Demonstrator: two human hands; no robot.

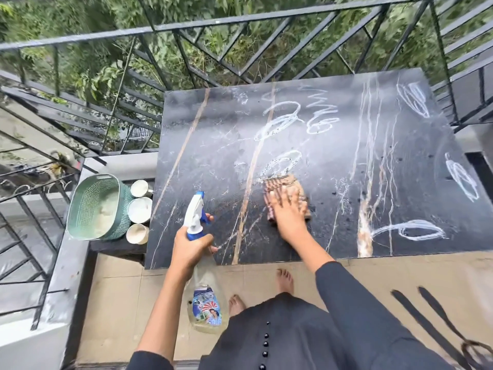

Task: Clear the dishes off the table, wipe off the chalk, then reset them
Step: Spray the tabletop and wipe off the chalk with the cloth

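A black marble table [333, 166] carries white chalk scribbles [309, 116] at its middle, right edge and front right. My right hand [286, 212] presses flat on a brown striped cloth [282, 184] lying on the tabletop near the front middle; the hand is motion-blurred. My left hand [190, 245] grips the neck of a clear spray bottle [205, 303] with a white and blue trigger head, held over the table's front left corner. No dishes stand on the table. Three white cups [140, 208] stand on a low ledge left of the table.
A green plastic basket [96, 206] sits beside the cups on the ledge at left. Black metal railings [186, 28] fence the balcony behind and on both sides. My bare feet [284, 280] stand on the beige tiled floor in front of the table.
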